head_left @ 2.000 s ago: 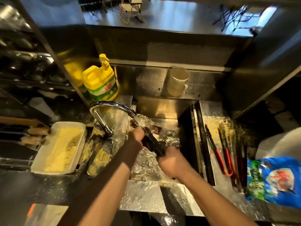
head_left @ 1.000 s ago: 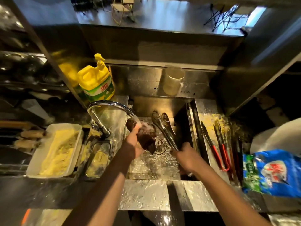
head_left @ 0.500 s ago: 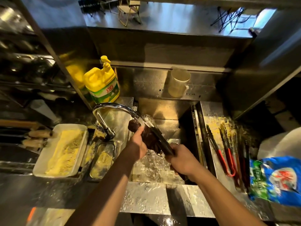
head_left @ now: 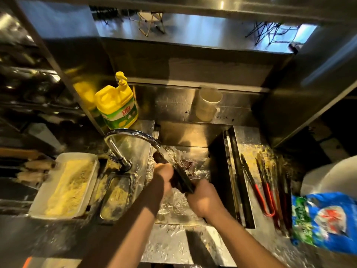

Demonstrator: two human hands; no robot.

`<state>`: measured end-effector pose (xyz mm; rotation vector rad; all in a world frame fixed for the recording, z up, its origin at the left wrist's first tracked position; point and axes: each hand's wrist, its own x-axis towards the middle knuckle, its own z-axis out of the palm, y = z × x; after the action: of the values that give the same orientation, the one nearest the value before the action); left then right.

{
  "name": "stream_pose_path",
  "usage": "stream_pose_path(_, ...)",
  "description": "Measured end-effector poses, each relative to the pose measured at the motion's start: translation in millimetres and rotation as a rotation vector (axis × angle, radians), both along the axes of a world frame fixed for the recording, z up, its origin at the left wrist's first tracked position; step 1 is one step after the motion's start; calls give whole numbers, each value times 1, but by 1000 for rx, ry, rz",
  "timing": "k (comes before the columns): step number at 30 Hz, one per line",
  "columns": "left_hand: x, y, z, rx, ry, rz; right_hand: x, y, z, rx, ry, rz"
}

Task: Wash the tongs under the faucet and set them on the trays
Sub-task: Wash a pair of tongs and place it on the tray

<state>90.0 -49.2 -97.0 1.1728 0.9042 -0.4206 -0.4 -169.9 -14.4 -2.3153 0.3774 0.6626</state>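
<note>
Over the steel sink, my right hand grips the handle end of a pair of dark tongs. Their metal tips reach up into the water running from the curved faucet. My left hand holds a dark brown scrubbing pad against the tongs just below the spout. Part of the tongs is hidden between my hands. Several other tongs, some with red handles, lie side by side on the wet steel tray to the right of the sink.
A yellow detergent jug and a plastic cup stand behind the sink. A white tub of yellow crumbs and a small steel pan sit at left. A blue bag lies at far right.
My right hand swung the tongs from upright in the basin to slanting under the spout. My left hand, holding the pad, closed onto them and the tips went deeper into the stream.
</note>
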Motion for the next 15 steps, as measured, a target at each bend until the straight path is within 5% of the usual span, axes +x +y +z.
stream_pose_path(15,21,-10,-3,112,-54,129,-3,-11,2,12,-29,-6)
